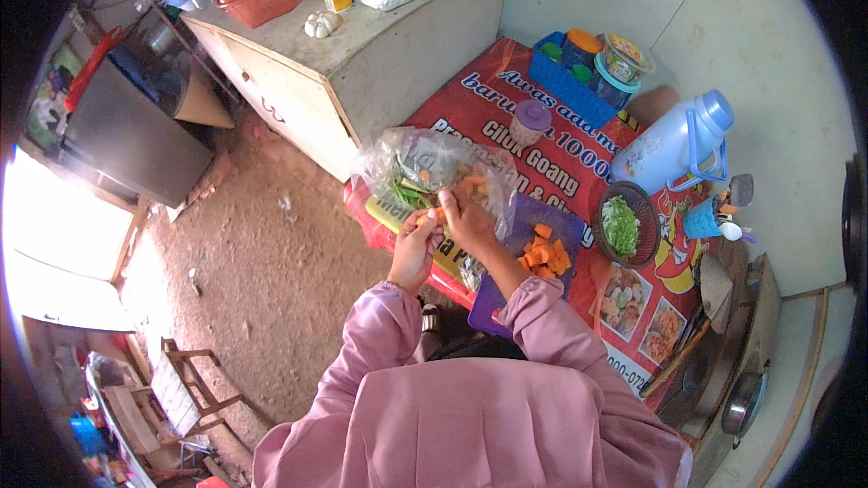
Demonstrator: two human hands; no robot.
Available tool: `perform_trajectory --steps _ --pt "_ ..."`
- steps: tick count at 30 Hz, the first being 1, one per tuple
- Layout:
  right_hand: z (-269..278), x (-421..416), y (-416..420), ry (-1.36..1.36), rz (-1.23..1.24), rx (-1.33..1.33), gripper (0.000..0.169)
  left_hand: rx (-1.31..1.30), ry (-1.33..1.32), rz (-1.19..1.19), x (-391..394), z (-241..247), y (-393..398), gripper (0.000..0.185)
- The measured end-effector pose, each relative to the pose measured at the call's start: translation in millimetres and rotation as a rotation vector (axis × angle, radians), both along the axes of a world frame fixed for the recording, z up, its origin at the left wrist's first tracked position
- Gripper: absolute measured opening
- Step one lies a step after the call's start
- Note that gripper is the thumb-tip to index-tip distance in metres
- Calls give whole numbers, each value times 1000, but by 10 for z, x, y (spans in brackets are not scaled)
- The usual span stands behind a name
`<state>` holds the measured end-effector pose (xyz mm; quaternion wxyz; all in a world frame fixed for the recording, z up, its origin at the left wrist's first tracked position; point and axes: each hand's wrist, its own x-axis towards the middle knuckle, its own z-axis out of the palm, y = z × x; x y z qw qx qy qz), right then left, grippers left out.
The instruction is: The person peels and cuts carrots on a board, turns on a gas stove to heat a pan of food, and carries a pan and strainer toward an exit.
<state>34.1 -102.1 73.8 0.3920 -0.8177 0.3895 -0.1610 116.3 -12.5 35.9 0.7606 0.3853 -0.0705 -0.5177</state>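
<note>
My left hand (412, 247) pinches a small piece of carrot (431, 217) in front of me. Close against it is my right hand (470, 222), thumb raised and fingers curled out of sight; whether it also grips the carrot or a tool is hidden. Just beyond both hands lies a clear plastic bag (434, 149) with green leaves (409, 194) and orange pieces inside. Under my right forearm is a purple cutting board (519, 220), bearing a heap of chopped carrot (544, 255). To its right, a dark woven-looking bowl (647, 237) contains shredded green vegetable (620, 227).
A red printed banner (434, 98) covers the table. Towards the wall stand a blue vacuum flask (654, 149), a blue basket of jars (556, 85), a lilac-lidded container (531, 120) and a utensil cup (700, 218). Garlic (321, 24) rests on the cabinet (407, 34).
</note>
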Motion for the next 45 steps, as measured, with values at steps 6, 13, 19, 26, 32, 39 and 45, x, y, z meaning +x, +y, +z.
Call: perform_trajectory --steps 6,13,19,26,32,39,45 --pt "-793 -86 -419 -48 47 209 59 44 209 -33 172 -109 -58 28" --pt "-20 -185 -265 -283 90 1073 32 16 197 -14 242 -94 -108 33" --pt "334 -225 -90 -209 180 1054 58 -142 -107 -264 314 -198 -57 35" --pt "-53 -320 -371 -397 166 1202 31 -42 -97 -213 239 -112 -18 36" --pt "204 -277 -73 -309 144 1044 44 -168 -51 -266 263 -172 0 38" --pt "177 -268 -139 -389 111 1274 44 -123 -82 -238 284 -258 11 40" --pt "9 -344 -240 -422 140 1245 47 -62 -70 -177 289 -211 7 39"
